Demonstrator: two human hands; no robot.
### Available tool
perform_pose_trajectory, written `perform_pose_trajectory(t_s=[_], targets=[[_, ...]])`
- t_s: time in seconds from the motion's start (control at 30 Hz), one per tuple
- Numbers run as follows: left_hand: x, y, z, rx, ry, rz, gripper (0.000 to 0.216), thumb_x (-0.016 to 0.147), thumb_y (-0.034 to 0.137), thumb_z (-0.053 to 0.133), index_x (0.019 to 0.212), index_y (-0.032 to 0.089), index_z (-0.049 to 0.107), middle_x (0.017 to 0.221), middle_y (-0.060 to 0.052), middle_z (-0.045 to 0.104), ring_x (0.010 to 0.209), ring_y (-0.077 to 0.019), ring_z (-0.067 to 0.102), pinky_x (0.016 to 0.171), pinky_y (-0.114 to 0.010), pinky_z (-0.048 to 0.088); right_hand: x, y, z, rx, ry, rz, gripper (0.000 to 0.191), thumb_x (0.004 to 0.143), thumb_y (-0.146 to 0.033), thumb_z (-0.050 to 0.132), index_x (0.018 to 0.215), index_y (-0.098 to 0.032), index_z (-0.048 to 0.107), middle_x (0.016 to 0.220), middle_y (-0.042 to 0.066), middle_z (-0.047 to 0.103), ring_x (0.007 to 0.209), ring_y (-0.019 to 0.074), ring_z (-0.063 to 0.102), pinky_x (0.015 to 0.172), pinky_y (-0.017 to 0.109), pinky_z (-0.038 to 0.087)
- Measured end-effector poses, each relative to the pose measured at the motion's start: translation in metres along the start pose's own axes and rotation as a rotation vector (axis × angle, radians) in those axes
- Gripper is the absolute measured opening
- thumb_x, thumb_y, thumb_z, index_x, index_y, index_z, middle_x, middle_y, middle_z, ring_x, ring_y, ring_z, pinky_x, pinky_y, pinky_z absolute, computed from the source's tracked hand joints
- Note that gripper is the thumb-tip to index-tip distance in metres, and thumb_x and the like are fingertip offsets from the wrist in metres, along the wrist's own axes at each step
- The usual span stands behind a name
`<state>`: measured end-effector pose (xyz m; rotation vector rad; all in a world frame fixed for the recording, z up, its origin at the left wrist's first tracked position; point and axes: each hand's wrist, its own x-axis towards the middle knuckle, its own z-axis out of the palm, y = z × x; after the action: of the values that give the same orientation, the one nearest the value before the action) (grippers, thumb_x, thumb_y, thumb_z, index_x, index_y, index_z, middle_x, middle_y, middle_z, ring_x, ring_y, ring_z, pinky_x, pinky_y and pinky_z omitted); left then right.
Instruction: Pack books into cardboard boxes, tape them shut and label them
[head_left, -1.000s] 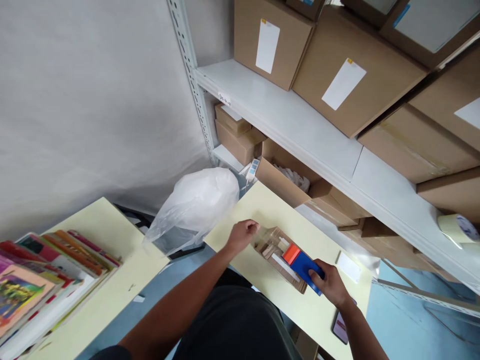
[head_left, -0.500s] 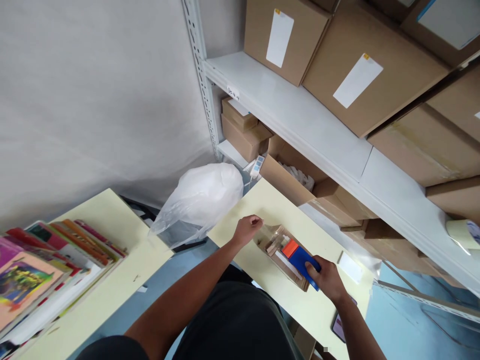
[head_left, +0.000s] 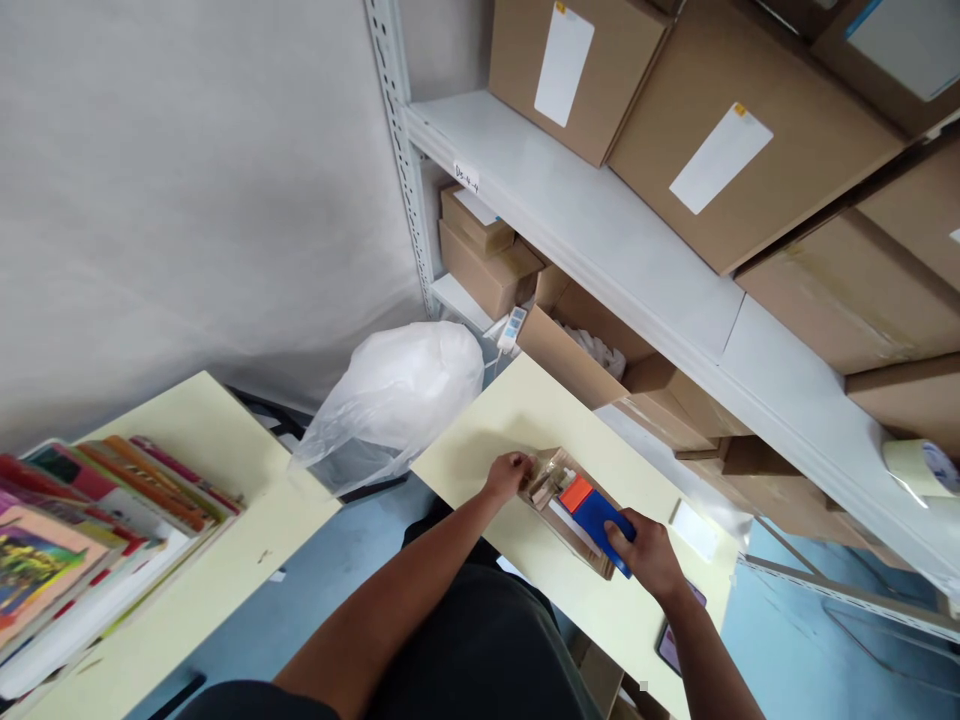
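Note:
A small flat cardboard package [head_left: 559, 480] lies on a pale yellow table [head_left: 517, 405]. My right hand [head_left: 645, 555] grips a blue tape dispenser with an orange front [head_left: 589, 505] and holds it down on top of the package. My left hand [head_left: 508, 474] is closed at the package's left end, its fingers pinched on the edge where clear tape seems to run. The fingertips are partly hidden against the cardboard.
A white plastic bag [head_left: 394, 400] bulges at the table's far left corner. A phone [head_left: 675, 640] and a white card [head_left: 694, 530] lie near my right arm. A stack of books [head_left: 82, 540] sits on a second table at left. Shelves [head_left: 637, 260] above hold cardboard boxes; a tape roll [head_left: 919, 468] sits at right.
My left hand has dropped from above the table to the left end of the package and closed on it. My right hand keeps the dispenser on the package.

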<state>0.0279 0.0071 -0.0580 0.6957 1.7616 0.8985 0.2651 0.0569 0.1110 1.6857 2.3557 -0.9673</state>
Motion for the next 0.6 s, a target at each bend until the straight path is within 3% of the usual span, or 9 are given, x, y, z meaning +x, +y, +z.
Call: perform_pose_trajectory(t_s=[0.33, 0.6], targets=[[-0.0068, -0.0062, 0.0048, 0.043, 0.045, 0.11, 0.032, 0.093, 0.045, 0.048, 0.084, 0.021, 0.068, 0.076, 0.0, 0.069, 0.074, -0.0152, 0.062, 0.064, -0.024, 0.039, -0.0018, 0.0024, 0.0059, 0.006, 0.024, -0.007, 0.038, 0.084, -0.056, 0.053, 0.075, -0.022, 0.066, 0.06, 0.002, 0.065, 0.055, 0.0187, 0.059, 0.056, 0.029, 0.045], [-0.0038, -0.0059, 0.0021, 0.078, 0.033, 0.072, 0.03, 0.092, 0.047, 0.052, 0.092, 0.023, 0.07, 0.079, -0.001, 0.071, 0.074, -0.0171, 0.065, 0.064, -0.025, 0.042, -0.0022, 0.0012, 0.0073, 0.009, 0.012, 0.022, 0.039, 0.083, -0.057, 0.052, 0.079, -0.021, 0.067, 0.065, 0.003, 0.068, 0.06, 0.0206, 0.062, 0.06, 0.03, 0.046]])
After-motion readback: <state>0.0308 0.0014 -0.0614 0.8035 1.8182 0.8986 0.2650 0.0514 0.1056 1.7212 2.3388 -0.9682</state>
